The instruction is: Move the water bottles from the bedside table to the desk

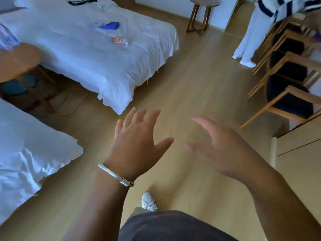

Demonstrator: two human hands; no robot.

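Observation:
My left hand (pixel 137 141), with a silver bangle at the wrist, hangs over the wooden floor with fingers spread and holds nothing. My right hand (pixel 220 145) is beside it, fingers straight, also empty. The round wooden bedside table (pixel 17 61) stands at the far left between the two beds. A clear bottle-like thing (pixel 7 38) shows blurred at its left edge. A small bottle with a red cap and an orange label (pixel 121 41) lies on the far bed. Pale wooden furniture (pixel 298 146) is at the right edge; I cannot tell if it is the desk.
Two beds with white covers: one at the back (pixel 86 54), one at the near left (pixel 26 150). Wooden chairs with dark seats (pixel 288 87) line the right side. Another person in white trousers (pixel 250 37) stands at the back right. A wooden stool (pixel 199 16) stands by the far wall.

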